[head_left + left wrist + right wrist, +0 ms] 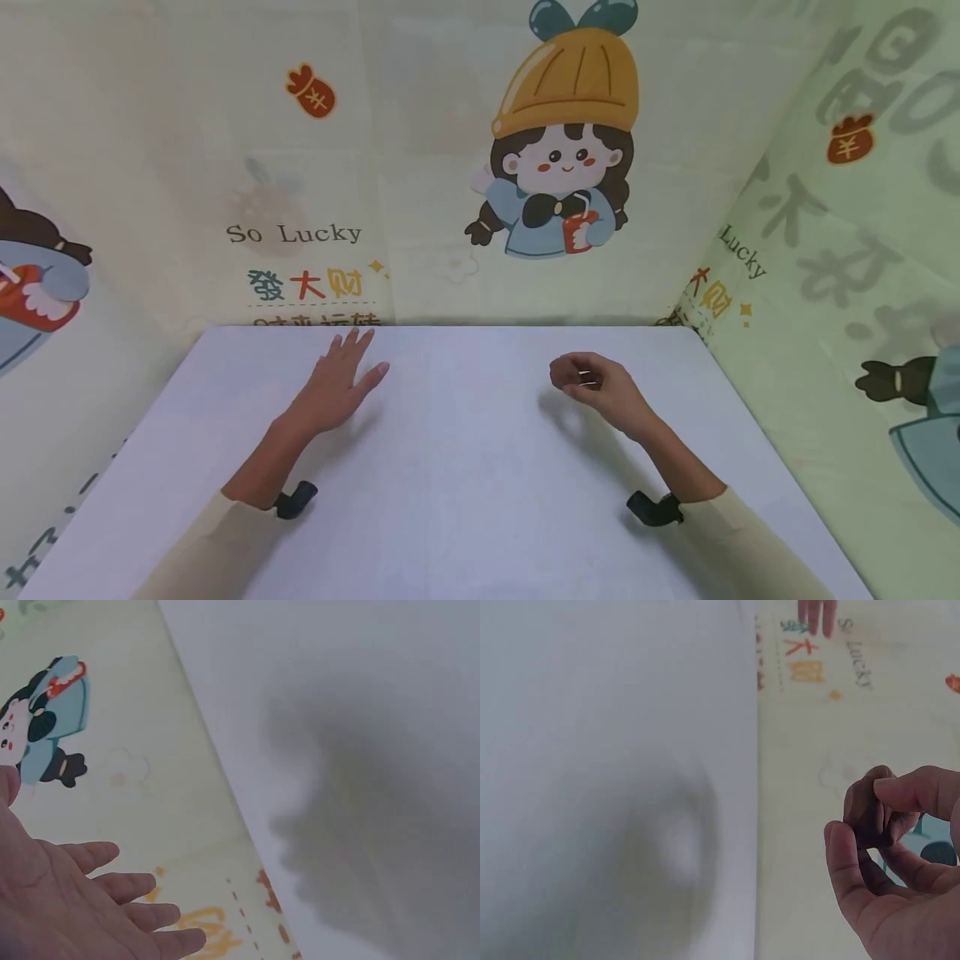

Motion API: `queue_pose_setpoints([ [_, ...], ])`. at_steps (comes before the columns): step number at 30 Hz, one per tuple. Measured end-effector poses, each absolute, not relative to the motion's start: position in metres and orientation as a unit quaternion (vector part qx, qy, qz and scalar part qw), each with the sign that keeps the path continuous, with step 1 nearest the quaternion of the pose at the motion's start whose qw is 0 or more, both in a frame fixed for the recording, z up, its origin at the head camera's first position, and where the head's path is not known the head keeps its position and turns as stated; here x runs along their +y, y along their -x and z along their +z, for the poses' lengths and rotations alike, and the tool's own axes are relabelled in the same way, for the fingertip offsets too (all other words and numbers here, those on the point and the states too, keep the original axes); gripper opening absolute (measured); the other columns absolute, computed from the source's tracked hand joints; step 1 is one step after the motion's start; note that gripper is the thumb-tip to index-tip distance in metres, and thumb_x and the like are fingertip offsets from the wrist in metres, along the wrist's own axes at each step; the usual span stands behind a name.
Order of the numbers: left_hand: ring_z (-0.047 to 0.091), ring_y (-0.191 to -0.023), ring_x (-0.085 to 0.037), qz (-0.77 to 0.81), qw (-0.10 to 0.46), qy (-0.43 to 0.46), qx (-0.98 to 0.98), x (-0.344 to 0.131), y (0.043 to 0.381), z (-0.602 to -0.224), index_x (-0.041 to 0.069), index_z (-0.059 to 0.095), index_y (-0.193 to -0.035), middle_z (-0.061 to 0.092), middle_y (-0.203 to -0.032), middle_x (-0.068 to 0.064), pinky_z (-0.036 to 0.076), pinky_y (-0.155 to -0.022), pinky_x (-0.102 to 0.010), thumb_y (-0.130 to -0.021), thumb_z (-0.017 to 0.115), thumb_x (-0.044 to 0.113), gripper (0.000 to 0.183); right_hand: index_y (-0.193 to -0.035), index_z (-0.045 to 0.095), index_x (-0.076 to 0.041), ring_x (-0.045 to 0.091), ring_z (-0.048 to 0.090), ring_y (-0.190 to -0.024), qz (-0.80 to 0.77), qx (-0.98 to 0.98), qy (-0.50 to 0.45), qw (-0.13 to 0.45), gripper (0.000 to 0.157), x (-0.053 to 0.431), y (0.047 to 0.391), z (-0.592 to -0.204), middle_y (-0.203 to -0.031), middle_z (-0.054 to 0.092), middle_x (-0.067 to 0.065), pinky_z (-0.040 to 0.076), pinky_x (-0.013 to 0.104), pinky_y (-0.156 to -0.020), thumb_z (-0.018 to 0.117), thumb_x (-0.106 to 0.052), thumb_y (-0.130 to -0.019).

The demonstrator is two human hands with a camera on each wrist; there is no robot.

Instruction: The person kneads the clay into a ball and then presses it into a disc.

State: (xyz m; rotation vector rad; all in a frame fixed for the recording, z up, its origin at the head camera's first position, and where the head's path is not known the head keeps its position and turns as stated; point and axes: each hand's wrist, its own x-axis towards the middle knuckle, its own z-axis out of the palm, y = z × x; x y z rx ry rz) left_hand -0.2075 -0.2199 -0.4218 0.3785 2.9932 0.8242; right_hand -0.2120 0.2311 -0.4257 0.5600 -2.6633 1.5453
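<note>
Between the thumb and fingers of my right hand [609,390] is a small dark brown lump [864,811], smooth and unevenly shaped; its exact kind I cannot tell. In the head view the curled fingers hide most of the lump. That hand is raised over the right part of the white table [457,467], its shadow falling below. My left hand [333,385] hovers over the left part of the tabletop with fingers straight and thumb spread, holding nothing. In the left wrist view its palm [52,907] shows bare.
Behind the table hangs a pale cloth [427,167] printed with a cartoon figure and lettering. Similar printed cloth [810,333] closes off the right side, and more stands at the left. Each wrist carries a black strap mount [298,500].
</note>
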Motion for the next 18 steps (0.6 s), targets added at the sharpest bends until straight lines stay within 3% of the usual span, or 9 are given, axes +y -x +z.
queue_pose_setpoints([
  [5, -0.010, -0.159, -0.037, 0.377, 0.022, -0.132, 0.917, -0.204, 0.213, -0.415, 0.013, 0.008, -0.170, 0.001, -0.176, -0.013, 0.000, -0.122, -0.065, -0.111, 0.034, 0.058, 0.079, -0.131, 0.063, 0.002, 0.031, 0.068, -0.107, 0.555, -0.814, -0.173, -0.023, 0.039, 0.210, 0.211, -0.416, -0.126, 0.067, 0.019, 0.057, 0.028, -0.087, 0.074, 0.002, -0.094],
  [12, -0.002, -0.161, -0.031, 0.472, -0.021, -0.116, 0.874, -0.173, 0.223, -0.413, 0.019, 0.012, -0.171, 0.004, -0.176, -0.009, 0.003, -0.123, -0.064, -0.110, 0.023, 0.062, 0.075, -0.128, 0.065, 0.000, 0.033, 0.068, -0.109, 0.586, -0.794, -0.156, -0.038, 0.039, 0.180, 0.213, -0.408, -0.127, 0.066, 0.016, 0.058, 0.031, -0.088, 0.079, 0.001, -0.091],
  [18, -0.004, -0.161, -0.027, 0.531, -0.061, -0.140, 0.834, -0.147, 0.228, -0.414, 0.015, 0.014, -0.170, 0.004, -0.177, -0.006, 0.000, -0.125, -0.058, -0.111, 0.019, 0.059, 0.074, -0.125, 0.067, 0.000, 0.033, 0.066, -0.108, 0.606, -0.780, -0.151, -0.041, 0.037, 0.164, 0.212, -0.404, -0.125, 0.067, 0.015, 0.058, 0.032, -0.087, 0.079, -0.001, -0.091],
])
